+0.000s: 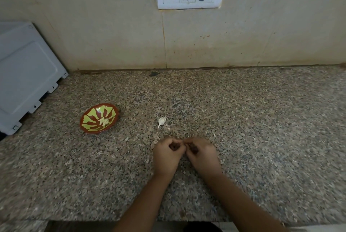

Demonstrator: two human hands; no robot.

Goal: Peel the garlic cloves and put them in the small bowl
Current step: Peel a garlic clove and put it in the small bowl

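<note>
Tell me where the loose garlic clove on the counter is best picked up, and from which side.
Pinch the garlic clove across its plump body, the upper-right end, coming straight down from above. It lies flat on the granite counter, and its thin tail, pointing lower-left, looks too slight to hold.

No words, brand names or numbers can be read anywhere. The only signs are small dark arrow marks printed on two of the tabs along the lower edge of the grey appliance [28,74] at the left of the frame. A faint round mark near its upper corner is too blurred to read. The small bowl [89,118], left of centre, carries a painted pattern, not letters.
</note>
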